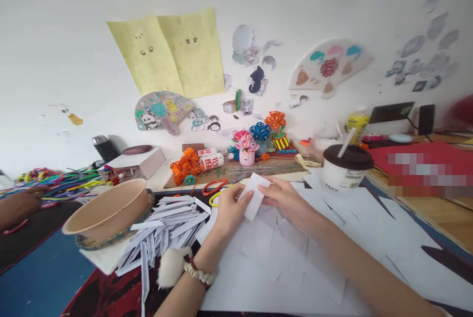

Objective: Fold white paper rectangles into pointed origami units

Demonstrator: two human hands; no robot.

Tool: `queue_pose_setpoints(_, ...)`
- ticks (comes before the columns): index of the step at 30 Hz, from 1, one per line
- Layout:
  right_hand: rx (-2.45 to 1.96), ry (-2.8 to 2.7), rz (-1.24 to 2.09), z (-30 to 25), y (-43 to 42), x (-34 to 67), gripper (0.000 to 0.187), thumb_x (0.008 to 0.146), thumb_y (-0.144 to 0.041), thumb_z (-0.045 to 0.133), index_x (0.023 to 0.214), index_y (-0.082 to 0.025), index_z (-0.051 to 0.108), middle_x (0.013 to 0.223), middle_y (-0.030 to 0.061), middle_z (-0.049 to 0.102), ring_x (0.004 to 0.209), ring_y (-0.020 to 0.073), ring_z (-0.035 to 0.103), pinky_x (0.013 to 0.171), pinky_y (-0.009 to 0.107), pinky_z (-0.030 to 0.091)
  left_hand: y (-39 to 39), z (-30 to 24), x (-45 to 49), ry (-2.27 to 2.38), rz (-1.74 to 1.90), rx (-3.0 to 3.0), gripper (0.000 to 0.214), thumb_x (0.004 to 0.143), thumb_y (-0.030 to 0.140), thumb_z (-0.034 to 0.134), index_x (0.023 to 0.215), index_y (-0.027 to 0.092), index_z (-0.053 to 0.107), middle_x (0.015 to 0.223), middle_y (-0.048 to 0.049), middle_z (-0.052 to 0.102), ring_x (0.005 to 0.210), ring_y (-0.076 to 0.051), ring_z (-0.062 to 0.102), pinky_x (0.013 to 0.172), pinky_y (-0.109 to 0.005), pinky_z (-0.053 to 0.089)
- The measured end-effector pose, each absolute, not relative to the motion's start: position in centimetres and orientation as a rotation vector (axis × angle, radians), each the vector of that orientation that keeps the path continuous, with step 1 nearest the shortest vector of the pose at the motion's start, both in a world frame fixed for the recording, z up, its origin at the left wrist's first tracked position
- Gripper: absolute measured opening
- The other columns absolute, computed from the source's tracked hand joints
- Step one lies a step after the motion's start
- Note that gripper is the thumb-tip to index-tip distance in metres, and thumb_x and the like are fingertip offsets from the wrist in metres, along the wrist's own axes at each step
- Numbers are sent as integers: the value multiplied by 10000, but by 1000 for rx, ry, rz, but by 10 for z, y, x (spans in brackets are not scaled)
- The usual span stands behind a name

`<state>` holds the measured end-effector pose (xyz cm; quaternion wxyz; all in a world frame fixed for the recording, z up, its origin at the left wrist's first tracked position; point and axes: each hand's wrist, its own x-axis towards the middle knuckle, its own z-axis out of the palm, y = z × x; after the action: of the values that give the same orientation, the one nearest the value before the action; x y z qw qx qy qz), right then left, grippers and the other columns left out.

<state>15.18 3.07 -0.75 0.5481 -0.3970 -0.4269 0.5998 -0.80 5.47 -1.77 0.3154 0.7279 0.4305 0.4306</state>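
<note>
My left hand (229, 208) and my right hand (286, 201) together pinch a small folded piece of white paper (254, 194), held a little above the table. The left fingers grip its lower left edge, the right fingers its right side. Under the hands lie several white paper sheets (281, 263) spread flat. A pile of folded white paper pieces (168, 228) lies just left of my left hand. My left wrist wears a bead bracelet with a fluffy white pompom (172, 267).
A tan bowl (109, 211) stands at the left. A lidded cup with a straw (345, 166) stands at the right. Red and yellow scissors handles (216, 190), orange and blue craft flowers (258, 137) and bottles sit behind. Another person's hand (18, 206) rests near pipe cleaners (62, 184).
</note>
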Motion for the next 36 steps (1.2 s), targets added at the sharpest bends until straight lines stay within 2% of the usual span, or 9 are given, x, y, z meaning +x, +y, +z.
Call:
queue_pose_setpoints(3, -924, -1069, 1497, -12, 32, 152, 420, 673, -441, 772, 916, -104, 710, 930, 114, 712, 884, 235, 669, 848, 365, 530, 55, -18, -10, 1202, 1153, 1915, 187, 814, 303, 604, 854, 139, 683, 825, -67, 726, 719, -191, 654, 644, -262, 474)
queue_pose_setpoints(10, -1039, -1098, 1446, -18, 30, 147, 304, 658, -434, 799, 690, -143, 719, 749, 62, 712, 764, 222, 680, 830, 374, 560, 44, -16, -9, 1469, 1248, 1977, 137, 821, 219, 598, 909, 169, 690, 848, -63, 734, 754, -196, 660, 702, -292, 472)
queue_pose_setpoints(16, -1126, -1062, 1446, -21, 28, 144, 222, 728, -338, 772, 643, -148, 695, 712, 93, 716, 705, 240, 697, 766, 382, 588, 37, -16, -8, 1554, 1207, 2156, 160, 845, 183, 575, 949, 183, 697, 849, -67, 742, 759, -209, 669, 704, -298, 452)
queue_pose_setpoints(19, -1148, -1015, 1439, -22, 29, 144, 228, 742, -302, 764, 603, -158, 654, 673, 90, 703, 675, 231, 694, 728, 368, 599, 32, -18, -7, 1595, 1111, 2505, 189, 895, 177, 516, 950, 201, 694, 809, -51, 735, 712, -184, 662, 643, -261, 424)
queue_pose_setpoints(22, -1145, -990, 1438, -22, 31, 145, 222, 757, -290, 751, 618, -152, 647, 669, 86, 695, 679, 219, 693, 741, 353, 593, 27, -19, -7, 1521, 979, 2891, 239, 915, 129, 474, 1030, 193, 673, 822, -40, 731, 672, -164, 650, 571, -243, 400)
queue_pose_setpoints(26, -1081, -983, 1451, -17, 31, 146, 124, 771, -244, 712, 715, -136, 692, 743, 86, 712, 776, 224, 699, 803, 347, 572, 26, -17, -6, 1372, 850, 3124, 344, 892, 73, 478, 1208, 160, 583, 1132, -82, 689, 802, -189, 670, 619, -262, 460)
queue_pose_setpoints(28, -1024, -984, 1469, -14, 30, 146, 95, 787, -209, 665, 761, -129, 709, 789, 90, 720, 827, 219, 696, 844, 337, 556, 27, -17, -5, 1365, 811, 3149, 371, 886, 69, 482, 1235, 166, 562, 1206, -91, 656, 838, -197, 672, 655, -273, 487)
queue_pose_setpoints(32, -960, -960, 1481, -10, 28, 148, 126, 805, -188, 610, 786, -134, 722, 871, 93, 729, 884, 215, 691, 853, 315, 552, 29, -17, -5, 1389, 828, 3081, 381, 886, 91, 493, 1247, 189, 565, 1218, -91, 650, 839, -199, 674, 668, -276, 500)
queue_pose_setpoints(36, -934, -998, 1470, -13, 29, 152, 162, 833, -257, 635, 861, -130, 731, 964, 100, 720, 956, 229, 672, 899, 340, 538, 27, -16, -3, 1371, 880, 2952, 372, 904, 147, 500, 1261, 217, 576, 1188, -84, 666, 866, -205, 675, 667, -266, 488)
